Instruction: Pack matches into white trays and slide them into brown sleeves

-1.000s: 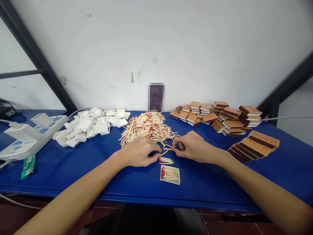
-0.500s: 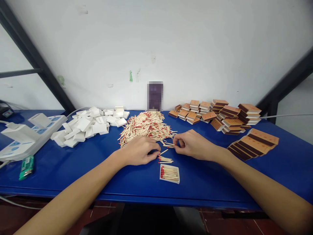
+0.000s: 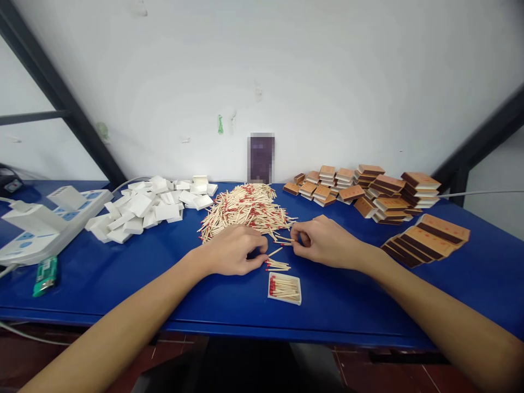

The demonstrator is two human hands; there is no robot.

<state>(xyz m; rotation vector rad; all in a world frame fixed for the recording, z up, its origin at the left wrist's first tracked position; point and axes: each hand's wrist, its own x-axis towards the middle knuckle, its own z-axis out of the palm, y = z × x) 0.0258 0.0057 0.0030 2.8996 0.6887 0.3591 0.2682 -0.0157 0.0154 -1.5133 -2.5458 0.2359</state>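
Note:
My left hand rests at the near edge of a large heap of red-tipped matches, thumb and forefinger pinched at the red heads of a small row of matches. One match in that group slants up from the fingertips. Opposite it, my right hand pinches matches lying at the heap's front right edge; how many is partly hidden by the fingers. Just below the hands sits a white matchbox tray, filled with matches whose heads point left.
White empty trays lie piled at left, beside a power strip and a green lighter. Brown matchbox sleeves are stacked at right, with more fanned sleeves nearer. A blurred dark panel stands against the wall.
The view has shifted slightly. Both hands keep nearly the same place and pinch, with only a small shift of the matches at my right fingertips. The filled tray stays put.

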